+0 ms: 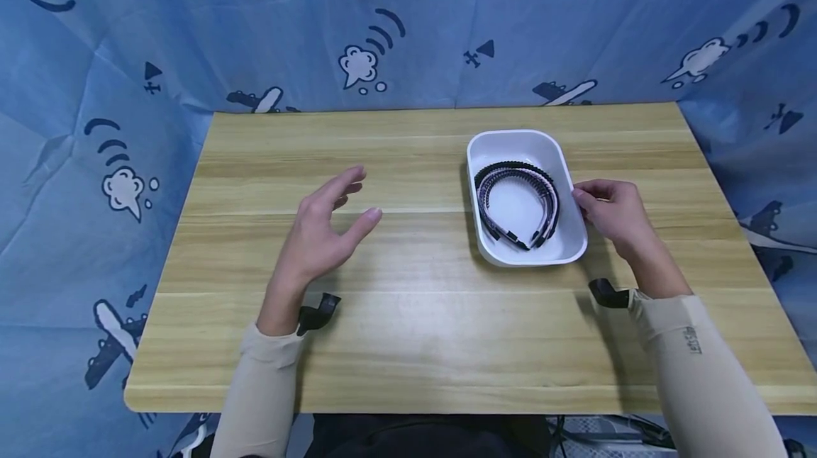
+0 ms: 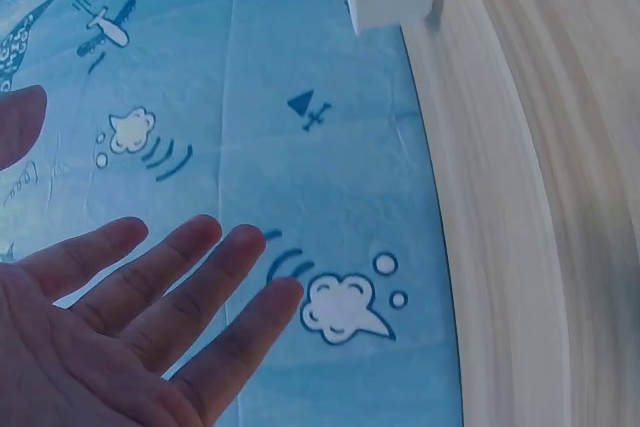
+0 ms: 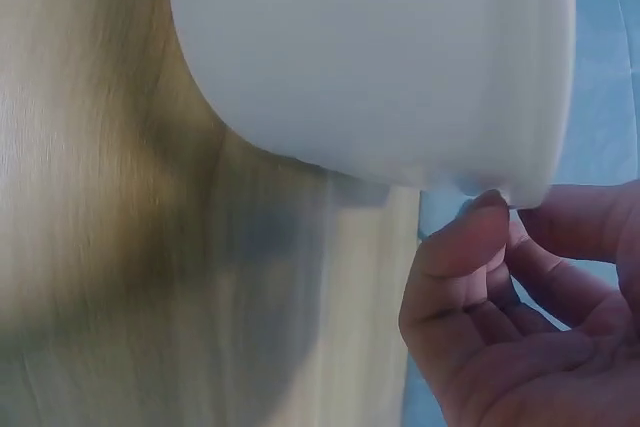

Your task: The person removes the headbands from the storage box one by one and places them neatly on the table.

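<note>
A white plastic container (image 1: 515, 262) with rounded corners stands right of the table's middle. My right hand (image 1: 614, 211) pinches its right rim between thumb and fingers. The right wrist view shows the fingertips (image 3: 490, 209) right at the rim and the outer wall above the wooden surface. Inside the container lie several curved headbands (image 1: 554, 213), black and pale pink, with toothed edges, nested in a ring. My left hand (image 1: 322, 227) hovers left of the container, fingers spread and thumb apart, holding nothing. In the left wrist view the palm (image 2: 110, 347) is bare.
The wooden table (image 1: 408, 344) has a light striped grain. A blue patterned curtain (image 1: 421, 32) hangs around its back and sides. Dark wrist mounts (image 1: 319, 313) sit at both cuffs. Cables (image 1: 613, 437) lie below the table's front edge.
</note>
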### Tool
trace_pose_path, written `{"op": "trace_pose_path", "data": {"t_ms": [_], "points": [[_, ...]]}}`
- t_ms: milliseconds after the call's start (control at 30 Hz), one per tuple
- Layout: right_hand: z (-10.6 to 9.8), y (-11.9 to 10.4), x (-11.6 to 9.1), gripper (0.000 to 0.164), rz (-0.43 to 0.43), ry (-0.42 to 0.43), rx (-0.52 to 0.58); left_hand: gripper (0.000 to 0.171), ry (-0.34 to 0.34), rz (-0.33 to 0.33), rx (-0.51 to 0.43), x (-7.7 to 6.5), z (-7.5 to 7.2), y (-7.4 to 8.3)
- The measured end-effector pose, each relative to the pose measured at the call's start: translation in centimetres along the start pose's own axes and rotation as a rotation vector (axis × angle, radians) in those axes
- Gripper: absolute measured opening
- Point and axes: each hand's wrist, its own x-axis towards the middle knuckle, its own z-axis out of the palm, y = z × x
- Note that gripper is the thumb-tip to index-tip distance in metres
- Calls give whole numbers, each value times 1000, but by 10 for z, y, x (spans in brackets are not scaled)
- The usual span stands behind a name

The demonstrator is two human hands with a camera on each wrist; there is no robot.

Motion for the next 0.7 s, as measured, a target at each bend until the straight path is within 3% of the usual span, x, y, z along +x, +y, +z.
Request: {"op": "trace_pose_path", "data": {"t_ms": [167,267,433,700], "points": [[-2,4,3,14,25,-51,170,61,-41,-11,-88,7,8,6],[-2,6,4,9,42,-86,239,60,-76,-15,-108,11,14,9],[3,5,4,18,49,-101,197,58,-129,-2,-78,18,24,15],[9,1,0,12,46,-85,203,55,-176,36,-49,33,36,21]]}}
